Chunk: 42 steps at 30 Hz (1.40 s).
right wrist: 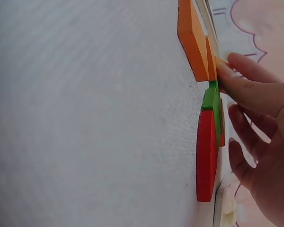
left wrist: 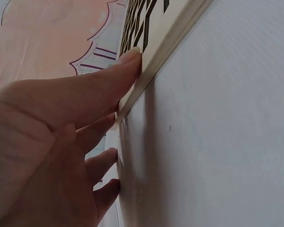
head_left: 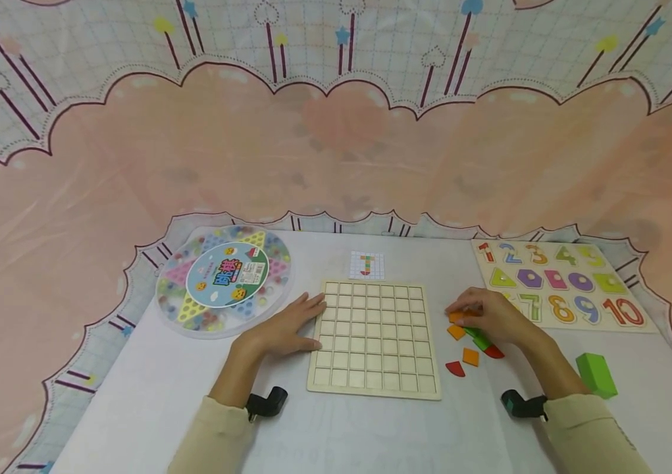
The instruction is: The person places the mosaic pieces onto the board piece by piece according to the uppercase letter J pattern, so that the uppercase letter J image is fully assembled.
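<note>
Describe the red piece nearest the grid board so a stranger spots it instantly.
Find the wooden grid board. Just past its right edge, toward the near corner, lies a red wedge. Unlike the other red piece, it lies apart from the green pieces.

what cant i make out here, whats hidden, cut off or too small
Head view: the right hand covers part of the orange and green pieces; exact count unclear.
Head view: fine print on the round label is too small to read.
Left wrist view: the top edge cuts off the grid board.
Right wrist view: the top edge cuts off the nearest orange piece.
</note>
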### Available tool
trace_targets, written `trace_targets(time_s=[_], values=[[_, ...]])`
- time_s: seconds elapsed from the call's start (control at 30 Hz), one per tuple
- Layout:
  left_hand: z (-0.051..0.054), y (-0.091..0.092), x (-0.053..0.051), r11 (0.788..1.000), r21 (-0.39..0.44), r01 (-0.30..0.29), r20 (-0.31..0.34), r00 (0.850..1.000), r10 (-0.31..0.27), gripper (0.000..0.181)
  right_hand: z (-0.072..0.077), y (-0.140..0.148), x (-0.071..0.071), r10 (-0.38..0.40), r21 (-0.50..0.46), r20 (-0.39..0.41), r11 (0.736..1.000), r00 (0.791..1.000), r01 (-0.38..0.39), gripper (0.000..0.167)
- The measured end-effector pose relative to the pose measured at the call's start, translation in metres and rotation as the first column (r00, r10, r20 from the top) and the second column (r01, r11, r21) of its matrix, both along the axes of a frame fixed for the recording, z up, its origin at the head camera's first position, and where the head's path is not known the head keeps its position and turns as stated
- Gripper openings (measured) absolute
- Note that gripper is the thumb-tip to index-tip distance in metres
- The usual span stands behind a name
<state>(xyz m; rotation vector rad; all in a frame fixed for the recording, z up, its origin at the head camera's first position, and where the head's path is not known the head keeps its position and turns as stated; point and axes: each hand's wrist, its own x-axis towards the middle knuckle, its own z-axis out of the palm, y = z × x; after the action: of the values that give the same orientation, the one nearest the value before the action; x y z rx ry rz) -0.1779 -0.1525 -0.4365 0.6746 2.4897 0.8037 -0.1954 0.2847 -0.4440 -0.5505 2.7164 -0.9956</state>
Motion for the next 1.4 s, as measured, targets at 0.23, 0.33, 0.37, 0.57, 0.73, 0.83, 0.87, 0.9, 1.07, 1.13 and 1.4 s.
trace_targets(time_s=[0.23,0.33,0.37,0.57,0.73,0.83,0.87,0.9,1.07,1.13,1.4], values=[[0.0,-0.002,-0.001,1.0,0.001,0.006,-0.002,1.0,-0.006,0.081,0.0,-0.002,-0.001,0.001,0.0,-0.017,1.0,1.0,-0.001,0.024],[-0.002,-0.001,-0.001,1.0,0.005,0.001,-0.004,1.0,-0.001,0.081,0.0,-0.002,-0.001,-0.002,0.012,-0.024,1.0,1.0,0.002,0.023],[-0.002,-0.001,-0.001,1.0,0.007,-0.001,-0.003,1.0,0.001,0.081,0.0,-0.001,-0.001,-0.002,0.016,-0.026,1.0,1.0,0.002,0.023],[-0.003,0.0,0.0,1.0,0.007,-0.011,0.005,1.0,0.011,0.081,0.006,0.001,-0.001,0.003,-0.004,-0.018,1.0,1.0,-0.003,0.022],[-0.002,0.0,0.0,1.0,0.007,-0.01,0.004,1.0,0.01,0.082,0.013,0.003,-0.003,0.003,-0.017,-0.012,1.0,1.0,-0.003,0.023],[-0.001,-0.001,-0.001,1.0,0.011,-0.009,0.006,1.0,0.009,0.082,0.016,0.002,-0.006,-0.001,-0.011,0.0,1.0,1.0,0.001,0.025],[-0.001,-0.001,-0.001,1.0,0.011,-0.01,0.006,1.0,0.01,0.082,0.017,0.001,-0.006,-0.005,-0.008,0.002,1.0,1.0,0.005,0.026],[-0.001,-0.001,-0.001,1.0,0.01,-0.01,0.007,1.0,0.01,0.084,0.017,0.0,-0.007,-0.007,-0.008,0.003,1.0,1.0,0.007,0.026],[-0.003,0.002,-0.002,1.0,0.009,-0.002,0.003,1.0,0.002,0.093,0.022,-0.004,-0.009,-0.01,-0.049,0.004,0.999,1.0,0.01,0.027],[-0.004,0.002,-0.002,1.0,0.008,-0.001,0.001,1.0,0.001,0.095,0.021,-0.007,-0.011,0.004,-0.078,0.005,0.997,1.0,-0.004,0.027],[-0.003,0.002,-0.001,1.0,-0.003,-0.016,-0.003,1.0,0.016,0.095,0.018,-0.033,-0.017,0.021,-0.151,0.021,0.988,1.0,-0.017,0.029]])
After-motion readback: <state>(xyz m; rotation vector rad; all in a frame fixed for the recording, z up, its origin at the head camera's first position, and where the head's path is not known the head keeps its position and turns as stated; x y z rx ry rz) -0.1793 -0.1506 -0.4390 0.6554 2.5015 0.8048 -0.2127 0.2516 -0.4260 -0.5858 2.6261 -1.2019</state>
